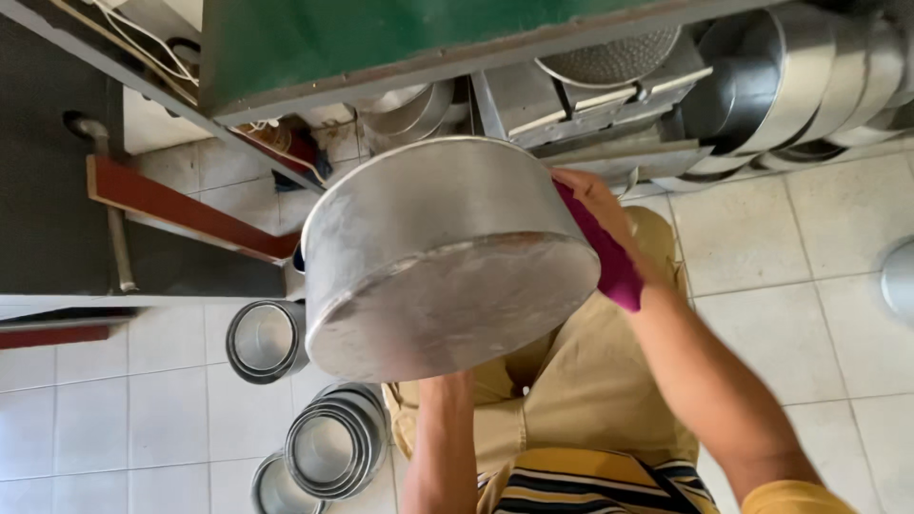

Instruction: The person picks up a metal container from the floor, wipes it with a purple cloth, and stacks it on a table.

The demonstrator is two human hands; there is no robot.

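A large round aluminium pan is held in front of me, tilted with its flat scuffed bottom facing up toward the camera. My right hand presses a magenta cloth against the pan's right side wall. My left forearm runs up under the pan; my left hand is hidden behind it, so its grip does not show. I sit with khaki trousers below the pan.
Stacks of smaller round metal tins and one single tin lie on the white tiled floor at lower left. More large pans are stacked at upper right. A green table edge and a perforated metal tray sit above.
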